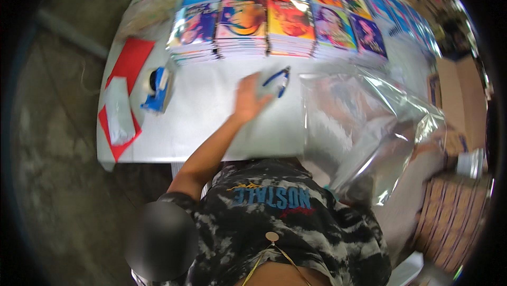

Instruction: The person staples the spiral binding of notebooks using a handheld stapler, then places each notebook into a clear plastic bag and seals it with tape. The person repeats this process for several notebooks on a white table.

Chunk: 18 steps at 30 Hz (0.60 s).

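Note:
My left hand (247,98) reaches out over the white table (200,122) with fingers spread, holding nothing. Its fingertips lie just short of blue-handled scissors (278,80). A large clear plastic sheet (359,127) spreads over the table's right part and lifts off toward the right. My right hand (449,142) is blurred and partly hidden behind that sheet at the right edge. It seems to grip the sheet's edge, beside a silvery roll (471,163).
Stacks of colourful booklets (274,22) line the table's far side in two rows. A blue tape dispenser (157,88), red paper (129,64) and a clear packet (119,111) sit at the left end. Cardboard boxes (454,217) stand at the right on the concrete floor.

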### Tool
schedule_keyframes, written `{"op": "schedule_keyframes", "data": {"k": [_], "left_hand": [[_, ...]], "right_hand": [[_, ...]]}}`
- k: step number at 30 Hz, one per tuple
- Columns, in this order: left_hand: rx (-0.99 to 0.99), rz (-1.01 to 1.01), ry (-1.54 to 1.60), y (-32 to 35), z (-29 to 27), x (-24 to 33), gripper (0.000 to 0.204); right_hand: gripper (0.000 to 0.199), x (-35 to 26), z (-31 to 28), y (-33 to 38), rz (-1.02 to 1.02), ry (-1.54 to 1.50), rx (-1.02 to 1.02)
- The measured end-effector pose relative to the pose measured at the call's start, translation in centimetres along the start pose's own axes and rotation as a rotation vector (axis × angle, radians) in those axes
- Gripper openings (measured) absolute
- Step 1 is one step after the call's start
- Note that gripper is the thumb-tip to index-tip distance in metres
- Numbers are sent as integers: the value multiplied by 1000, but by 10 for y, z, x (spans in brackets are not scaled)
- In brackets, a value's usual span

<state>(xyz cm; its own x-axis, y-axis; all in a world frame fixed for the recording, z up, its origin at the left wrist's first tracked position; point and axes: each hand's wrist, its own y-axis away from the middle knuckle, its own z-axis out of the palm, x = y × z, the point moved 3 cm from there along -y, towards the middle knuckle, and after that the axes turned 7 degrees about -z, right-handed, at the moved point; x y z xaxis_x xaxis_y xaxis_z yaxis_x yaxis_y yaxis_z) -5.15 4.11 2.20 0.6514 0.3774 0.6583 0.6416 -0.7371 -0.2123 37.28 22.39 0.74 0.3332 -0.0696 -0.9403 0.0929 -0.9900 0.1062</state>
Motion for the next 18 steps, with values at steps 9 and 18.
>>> {"op": "schedule_keyframes", "data": {"k": [9, 18], "left_hand": [[1, 25, -212, 38, 31, -10, 45], [636, -862, -785, 210, -150, -150, 46]], "right_hand": [[24, 9, 8, -13, 17, 4, -120], [25, -6, 52, -30, 29, -51, -208]]}}
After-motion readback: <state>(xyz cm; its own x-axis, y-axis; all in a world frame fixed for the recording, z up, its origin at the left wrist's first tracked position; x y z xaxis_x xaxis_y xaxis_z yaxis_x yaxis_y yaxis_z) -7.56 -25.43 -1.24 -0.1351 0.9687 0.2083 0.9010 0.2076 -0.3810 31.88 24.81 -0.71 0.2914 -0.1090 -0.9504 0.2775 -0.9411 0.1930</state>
